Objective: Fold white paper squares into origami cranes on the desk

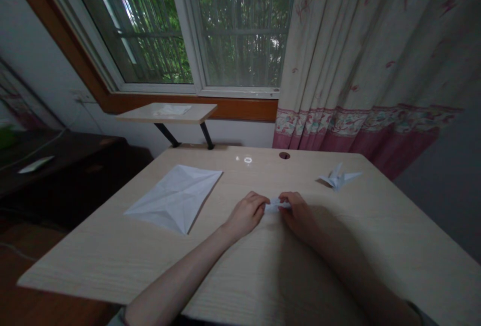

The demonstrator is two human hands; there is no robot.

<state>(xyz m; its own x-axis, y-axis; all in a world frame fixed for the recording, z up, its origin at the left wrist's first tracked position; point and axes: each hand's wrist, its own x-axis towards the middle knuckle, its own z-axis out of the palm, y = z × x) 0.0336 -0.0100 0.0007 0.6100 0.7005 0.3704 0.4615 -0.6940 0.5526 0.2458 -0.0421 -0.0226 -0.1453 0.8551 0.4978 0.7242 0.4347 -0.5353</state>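
Note:
A small folded piece of white paper (273, 205) is pinched between my two hands, just above or on the desk; I cannot tell which. My left hand (248, 211) grips its left end with the fingers curled. On its right end, my right hand (298, 214) is closed with thumb and fingertips. The fingers hide both ends of the paper. A folded paper crane (336, 178) stands to the right of my hands. On the left lies a creased white paper sheet (176, 195), spread flat.
The pale wooden desk (233, 276) has a round cable hole (284, 156) near its back edge. A raised shelf (145, 113) at the back left bears some white paper (175, 109). Behind are a window and a patterned curtain (338, 90). A dark table (75, 155) stands at left.

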